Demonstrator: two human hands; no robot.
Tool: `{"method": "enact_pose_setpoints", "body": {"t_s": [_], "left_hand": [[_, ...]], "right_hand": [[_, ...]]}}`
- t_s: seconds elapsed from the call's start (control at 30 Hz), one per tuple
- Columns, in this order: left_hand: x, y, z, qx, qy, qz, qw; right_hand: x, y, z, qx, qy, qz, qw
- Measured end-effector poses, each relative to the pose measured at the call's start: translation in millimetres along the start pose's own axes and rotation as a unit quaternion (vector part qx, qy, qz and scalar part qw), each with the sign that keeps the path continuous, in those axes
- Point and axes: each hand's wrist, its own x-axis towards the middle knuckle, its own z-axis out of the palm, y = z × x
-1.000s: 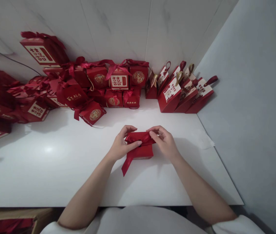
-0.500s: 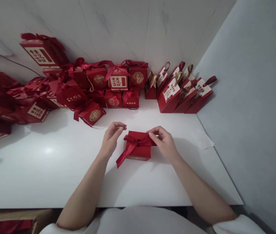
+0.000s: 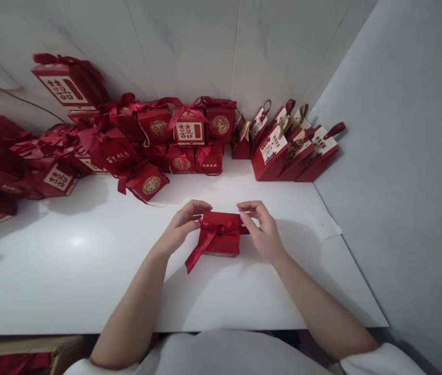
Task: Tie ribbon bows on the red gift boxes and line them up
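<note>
The table [image 3: 88,286] runs out of view at the left, and the pile of red boxes [image 3: 113,153] along the back wall is cut off on that side, its rear members masked by those in front. The carton [image 3: 68,350] at lower left shows only its upper part; the red contents are hard to make out. The upright looped boxes [image 3: 271,151] at the back right overlap one another. The red gift box [image 3: 226,245] rests on the table before the person, between both hands; its front print is too foreshortened to read.

The left hand [image 3: 181,221] is partly curled at the box's left side, thumb near the end of the ribbon [image 3: 205,240]; whether they pinch it cannot be told. The right hand [image 3: 262,229] is likewise curled, thumb and fingers at the upper right corner; its grip cannot be determined.

Both forearms reach forward from the near edge and converge on the box, backs of the hands outward, wrists raised slightly above the table
</note>
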Motion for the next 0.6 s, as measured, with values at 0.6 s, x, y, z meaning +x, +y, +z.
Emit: {"method": "enact_pose_setpoints", "body": {"t_s": [0.6], "left_hand": [[-4,3,-4.9,0.115,-0.014,0.073,0.991]], "right_hand": [[-27,-33,17,-0.198,-0.223,-0.414,0.86]]}}
